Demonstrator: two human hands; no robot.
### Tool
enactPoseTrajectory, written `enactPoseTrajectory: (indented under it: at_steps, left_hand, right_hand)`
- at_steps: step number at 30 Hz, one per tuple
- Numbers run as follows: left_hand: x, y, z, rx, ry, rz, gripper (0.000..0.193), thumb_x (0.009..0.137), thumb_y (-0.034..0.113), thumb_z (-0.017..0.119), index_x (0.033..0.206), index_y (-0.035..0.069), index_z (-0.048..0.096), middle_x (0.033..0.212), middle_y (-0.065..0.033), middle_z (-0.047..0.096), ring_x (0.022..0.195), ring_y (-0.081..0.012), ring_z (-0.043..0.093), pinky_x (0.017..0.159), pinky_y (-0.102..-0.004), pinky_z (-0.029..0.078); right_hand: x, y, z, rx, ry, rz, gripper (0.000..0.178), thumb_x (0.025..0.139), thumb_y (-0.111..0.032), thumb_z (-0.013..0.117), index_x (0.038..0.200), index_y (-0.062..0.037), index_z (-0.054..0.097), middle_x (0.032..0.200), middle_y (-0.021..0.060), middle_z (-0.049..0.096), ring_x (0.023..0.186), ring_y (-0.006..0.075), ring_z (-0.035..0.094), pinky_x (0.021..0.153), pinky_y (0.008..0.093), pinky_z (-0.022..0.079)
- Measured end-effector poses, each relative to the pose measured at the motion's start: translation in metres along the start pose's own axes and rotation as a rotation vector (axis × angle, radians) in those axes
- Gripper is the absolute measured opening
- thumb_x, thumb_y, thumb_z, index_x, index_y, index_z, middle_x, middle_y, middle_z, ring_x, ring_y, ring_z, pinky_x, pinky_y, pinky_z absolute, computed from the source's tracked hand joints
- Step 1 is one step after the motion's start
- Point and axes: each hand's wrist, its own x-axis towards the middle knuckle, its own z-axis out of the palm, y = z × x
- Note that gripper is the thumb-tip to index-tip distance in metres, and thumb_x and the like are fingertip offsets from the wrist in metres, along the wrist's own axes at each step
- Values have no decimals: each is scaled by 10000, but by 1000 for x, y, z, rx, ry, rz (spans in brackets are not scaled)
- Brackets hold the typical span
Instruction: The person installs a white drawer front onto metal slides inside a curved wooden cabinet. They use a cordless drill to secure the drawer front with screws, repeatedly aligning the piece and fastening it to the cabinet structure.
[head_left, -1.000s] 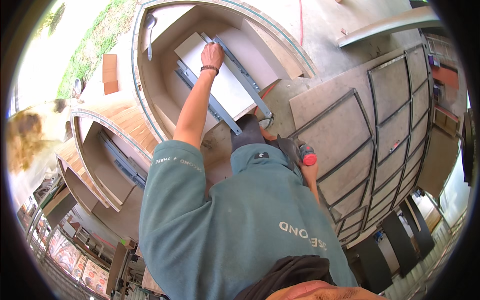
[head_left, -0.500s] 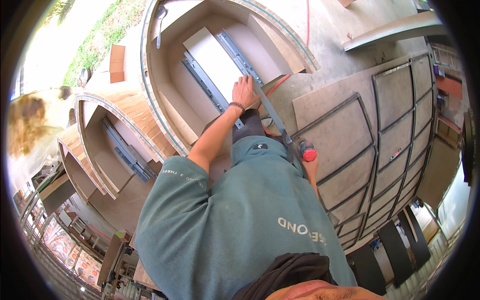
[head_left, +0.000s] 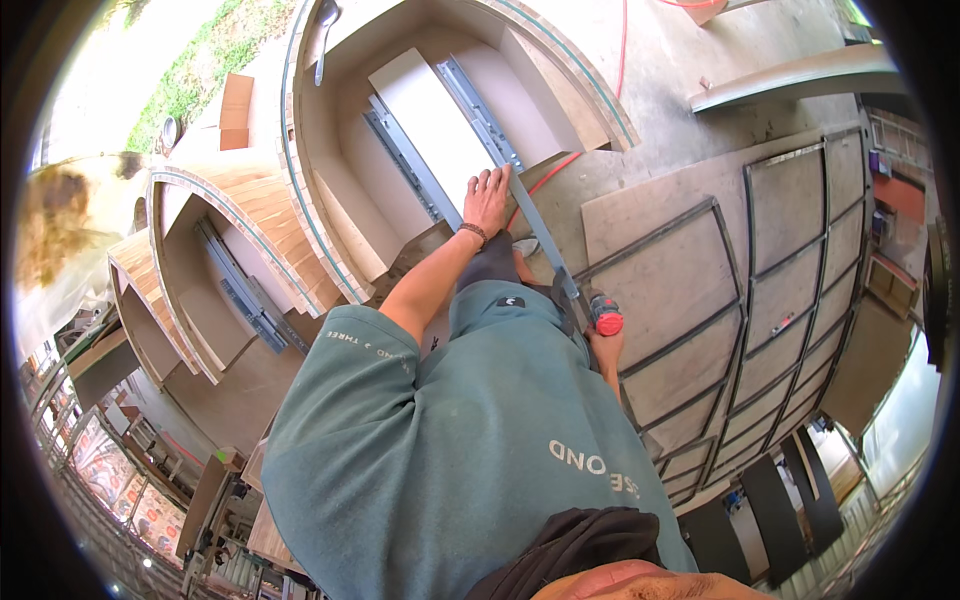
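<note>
My left hand [head_left: 487, 200] lies on the near end of a white board [head_left: 430, 105], its fingers stretched out flat and their tips beside a metal drawer slide. This board rests between two drawer slides inside a curved wooden cabinet [head_left: 345, 150]. The left slide [head_left: 400, 155] lies along the board's left side. From the right slide [head_left: 478, 110], a long metal section [head_left: 540, 230] runs out past the cabinet toward my right side. Low at my right, my right hand [head_left: 606, 348] is closed around a red-and-black cordless drill [head_left: 606, 315]; its fingers are partly hidden.
A spoon [head_left: 324, 40] lies at the cabinet's upper left edge. Smaller curved cabinets [head_left: 225, 240] stand at left, one with slides inside. Large panels with dark metal frames [head_left: 690, 290] are on the right. A red hose [head_left: 552, 178] crosses the floor, and a curved piece [head_left: 790, 78] sits at upper right.
My left hand has drawn back slightly toward me along the board, its fingertips now nearer the board's end. The drill stays in my right hand. The view has shifted a little.
</note>
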Motion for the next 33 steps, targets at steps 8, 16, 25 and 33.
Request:
enactPoseTrajectory:
  at_steps: [8,16,25,33]
  left_hand:
    - [14,-24,-16,79,-40,175,649,825,89,595,1455,111,437,1325,-61,530,1236,-258,485,1055,-429,360]
    - [13,-27,-16,108,-29,175,731,786,143,684,1471,146,430,1361,-67,512,1275,-265,468,1087,-453,349]
    - [39,-32,-48,285,-222,218,1294,551,501,892,1601,292,166,1613,-93,269,1496,-306,259,1235,-550,164]
    - [84,-20,-74,636,-412,365,1565,382,779,850,1619,328,4,1677,-93,152,1555,-328,88,1253,-604,-2]
  right_hand:
    - [2,7,1,-8,-28,-14,539,648,-219,856,1102,6,671,1001,177,727,942,297,709,831,405,532]
    - [10,12,-2,0,-23,-19,483,649,-189,860,1052,11,685,961,161,728,893,282,706,807,402,535]
    - [1,0,-6,7,37,-146,392,696,-155,775,1036,10,669,879,156,709,804,266,685,754,389,529]
    - [21,56,17,-15,32,-189,538,679,-223,868,1123,-4,658,953,197,715,882,328,710,783,416,532]
